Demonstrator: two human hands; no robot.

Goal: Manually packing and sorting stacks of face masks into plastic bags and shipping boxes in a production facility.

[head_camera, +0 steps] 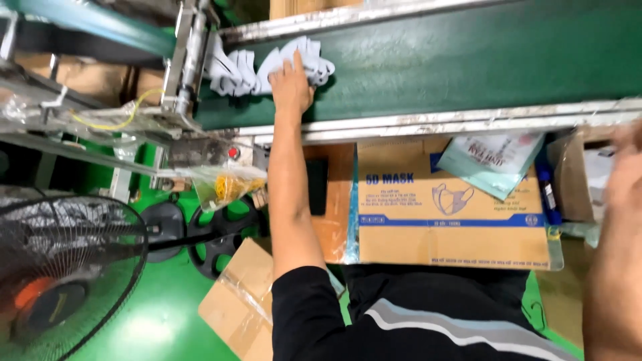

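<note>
Masks (267, 63), white and bunched in a loose pile, lie on the green belt (468, 57) at its left end, just beside the metal frame (190, 53) of the machine. I read the left hand (291, 83) as resting flat on the right part of that pile, fingers extended and spread over the topmost mask; the fingers press on it but I cannot tell whether any are curled under it. The forearm runs straight from the dark sleeve (304, 307) up across the belt's metal rail (435, 124).

I see the right hand (628, 160) only as a blurred shape at the right edge of the view, near a cardboard box (575, 180); its grip cannot be determined.

Below the rail, a printed carton (455, 220) lies flat with a pale green packet (491, 160) on its upper right corner. A black fan (63, 274) stands at lower left on the green floor (160, 321).
</note>
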